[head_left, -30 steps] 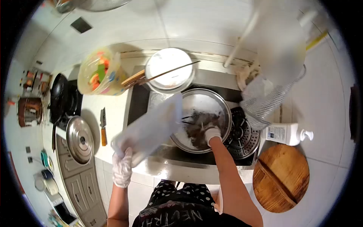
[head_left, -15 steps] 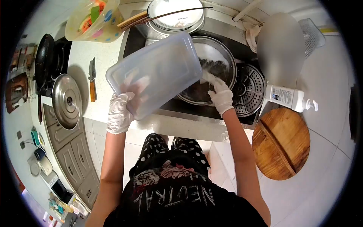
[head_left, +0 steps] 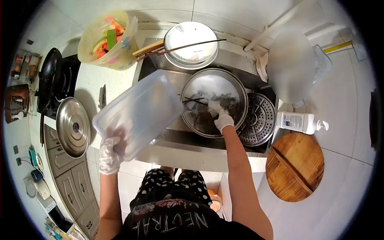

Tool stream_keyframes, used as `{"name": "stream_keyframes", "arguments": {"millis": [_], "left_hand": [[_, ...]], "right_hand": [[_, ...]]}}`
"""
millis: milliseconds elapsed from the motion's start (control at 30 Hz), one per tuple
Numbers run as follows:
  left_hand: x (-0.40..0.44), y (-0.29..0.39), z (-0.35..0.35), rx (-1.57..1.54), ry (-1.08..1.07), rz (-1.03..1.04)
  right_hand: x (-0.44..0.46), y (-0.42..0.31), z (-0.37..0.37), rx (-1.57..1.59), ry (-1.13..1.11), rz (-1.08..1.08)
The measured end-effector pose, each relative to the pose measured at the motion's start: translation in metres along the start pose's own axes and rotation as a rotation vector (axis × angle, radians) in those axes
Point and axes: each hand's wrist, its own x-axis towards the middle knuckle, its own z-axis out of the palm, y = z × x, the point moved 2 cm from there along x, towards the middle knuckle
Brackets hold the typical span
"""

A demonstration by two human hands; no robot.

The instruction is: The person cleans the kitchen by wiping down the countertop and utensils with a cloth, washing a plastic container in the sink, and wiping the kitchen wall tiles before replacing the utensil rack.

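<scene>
My left hand, in a white glove, grips the lower left end of a translucent rectangular plastic container, tilted over the counter edge and sink. My gloved right hand reaches down into a round metal basin of dark water with white foam. Its fingers look closed around something whitish; water and foam hide what it is. Thin dark lines cross at the basin's left side. The container's right end is close to the basin rim.
Stacked white plates with chopsticks stand behind the basin. A perforated steamer rack lies right of it, near a pump bottle and round wooden lid. Leftward are a knife, metal lid and melon-rind bin.
The container has moved left and down, away from over the basin. My right hand has dipped into the water. The camera view has shifted, showing more of the back wall.
</scene>
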Motion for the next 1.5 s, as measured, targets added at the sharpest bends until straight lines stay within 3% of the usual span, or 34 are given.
{"name": "stream_keyframes", "arguments": {"millis": [67,167,200,267,333,433,467,567,700,800,867,933,967,1033,1067,1100,1167,1267,1367,1433,1500], "left_hand": [[-0.008,0.006,-0.002,-0.012,0.080,0.013],[-0.013,-0.006,-0.031,-0.048,0.094,0.021],[-0.013,-0.004,-0.033,-0.050,0.095,0.004],[-0.014,0.000,-0.024,-0.118,0.110,-0.027],[-0.014,0.000,-0.020,-0.180,0.133,-0.044],[-0.017,-0.004,-0.016,-0.238,0.171,-0.063],[-0.017,-0.003,-0.015,-0.246,0.177,-0.064],[-0.016,-0.001,-0.010,-0.255,0.180,-0.043],[-0.020,0.008,0.006,-0.275,0.161,-0.026],[-0.024,0.008,0.010,-0.289,0.151,-0.018],[-0.030,0.003,0.007,-0.315,0.132,-0.027],[-0.037,-0.003,0.011,-0.329,0.161,-0.018],[-0.041,-0.009,0.016,-0.327,0.200,-0.003],[-0.049,-0.024,0.022,-0.249,0.226,-0.049],[-0.052,-0.027,0.033,-0.226,0.228,-0.032],[-0.055,-0.028,0.047,-0.203,0.229,-0.020],[-0.053,-0.041,0.059,0.018,0.191,0.043],[-0.053,-0.036,0.073,0.417,-0.026,0.249],[-0.053,-0.033,0.075,0.716,-0.157,0.263],[-0.052,-0.014,0.086,0.948,-0.182,0.428],[-0.050,-0.008,0.085,0.917,-0.192,0.397]], "right_hand": [[0.006,-0.015,0.000,-0.039,-0.156,-0.074],[0.048,0.002,0.029,-0.415,-0.228,-0.128],[0.021,-0.002,0.005,-0.413,-0.030,-0.326],[0.021,0.010,0.008,0.734,-0.041,-0.211],[0.030,0.022,0.019,1.505,0.012,-0.420],[0.002,0.016,0.001,2.415,-0.301,-0.072],[-0.011,0.004,-0.011,2.491,-0.174,-0.064],[-0.010,-0.012,-0.017,2.722,-0.067,0.046],[-0.034,-0.022,-0.064,0.597,0.283,0.043],[-0.013,0.005,-0.028,0.009,0.724,-0.342],[-0.013,0.005,-0.024,0.405,0.727,-0.583],[-0.021,0.001,-0.036,1.539,0.234,-0.692],[-0.023,-0.002,-0.041,2.062,-0.125,-0.681],[-0.028,-0.002,-0.051,2.316,-0.345,-0.277],[-0.022,-0.002,-0.048,2.271,-0.304,-0.427],[0.020,0.010,-0.022,2.348,-0.515,-0.844],[0.032,0.023,-0.015,2.273,-0.205,-0.461],[0.030,0.024,-0.022,1.348,0.412,-0.190],[-0.002,0.023,-0.041,1.855,0.095,0.007],[0.001,0.024,-0.039,1.790,0.158,0.051],[-0.009,0.024,-0.039,1.572,0.267,-0.033]]}}
